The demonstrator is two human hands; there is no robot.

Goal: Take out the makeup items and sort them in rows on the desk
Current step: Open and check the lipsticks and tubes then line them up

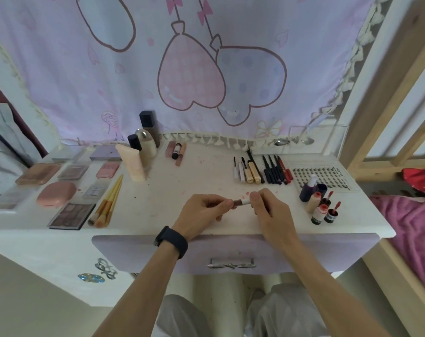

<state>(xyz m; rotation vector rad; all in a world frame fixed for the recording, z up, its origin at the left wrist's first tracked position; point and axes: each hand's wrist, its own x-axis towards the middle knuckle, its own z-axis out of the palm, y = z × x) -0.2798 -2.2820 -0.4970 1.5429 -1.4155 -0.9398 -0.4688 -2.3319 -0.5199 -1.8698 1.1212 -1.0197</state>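
I see soft, even, fairly bright light, with only faint shadows on the desk [182,181]. The wide lens bows the edges, and fine detail looks slightly blurred.

**Both hands on one small tube**

Over the white desk [182,188], the left hand [201,210], a dark wristband [172,242] on its wrist, grips the brown end of a small tube [240,202]; the right hand [269,207] pinches its white end. Left of the left hand lie brushes [109,200], a dark palette [71,216] and a pink compact [56,197]. Beyond the right hand runs a row of pencils and mascaras [277,169]. Right of it stand small bottles [319,205], with a lash tray [325,177] behind them.
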